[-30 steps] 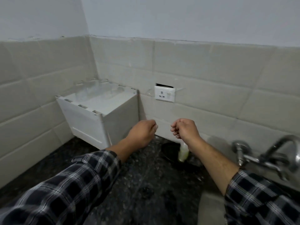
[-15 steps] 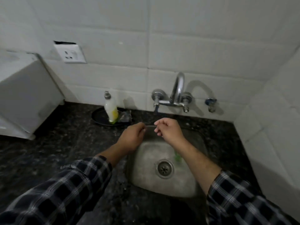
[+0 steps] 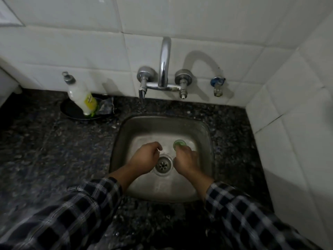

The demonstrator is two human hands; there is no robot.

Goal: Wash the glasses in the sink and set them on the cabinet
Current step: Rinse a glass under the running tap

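From the head view, both hands are down inside the steel sink (image 3: pixel 203 134), which is sunk into the dark speckled bench (image 3: pixel 54 150) near its back right corner, where the tiled walls meet. The right hand (image 3: pixel 186 157) is curled around a greenish glass (image 3: pixel 179 143) whose round rim shows just past the fingertips, over the sink floor on the right of the drain (image 3: pixel 163 164); it appears to be gripping it, though the glass body is hidden under the hand. The left hand (image 3: pixel 146 158) sits left of the drain with fingers bent inward; whether it holds a second, clear glass cannot be told. The tap (image 3: pixel 164 65) stands on the back wall above the basin with no water visibly running. A soap bottle (image 3: pixel 82 95) leans on a dark dish (image 3: pixel 72 110) at the back edge of the bench, left of the sink. By my reading, the washing step is only starting: the glass is in the basin, not yet wet. The next move likely calls for one hand to reach a tap handle, or the soap.
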